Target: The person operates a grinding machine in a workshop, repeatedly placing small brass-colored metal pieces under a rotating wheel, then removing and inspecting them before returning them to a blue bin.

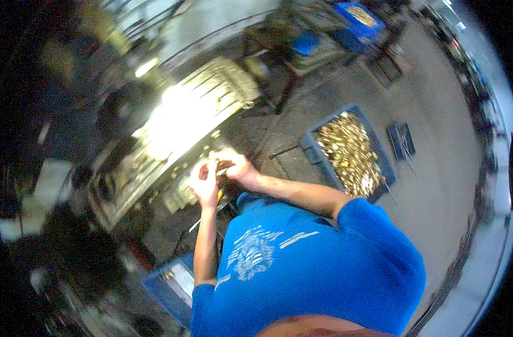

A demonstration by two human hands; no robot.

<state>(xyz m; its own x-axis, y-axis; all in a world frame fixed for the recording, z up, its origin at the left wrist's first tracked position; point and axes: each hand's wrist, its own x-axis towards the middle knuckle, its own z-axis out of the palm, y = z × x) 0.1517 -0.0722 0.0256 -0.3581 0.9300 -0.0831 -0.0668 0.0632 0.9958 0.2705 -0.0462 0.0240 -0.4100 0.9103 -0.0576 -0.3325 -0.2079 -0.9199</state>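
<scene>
My left hand (202,182) and my right hand (239,169) come together in front of my body, over the near edge of a brightly lit machine bed (225,84). Fingers of both hands are closed in a pinch at the same spot, around something small that blur and glare keep me from making out. To the right of my hands, a blue-grey bin (384,160) holds a heap of small, shiny brass-coloured metal pieces (349,151).
A blue crate (165,292) with a white sheet and small pieces inside sits by my left elbow. Right of the bin, a dark flat tray (401,140) lies on the grey floor. Another blue bin (374,25) of pieces stands farther off, near a dark metal frame (385,67).
</scene>
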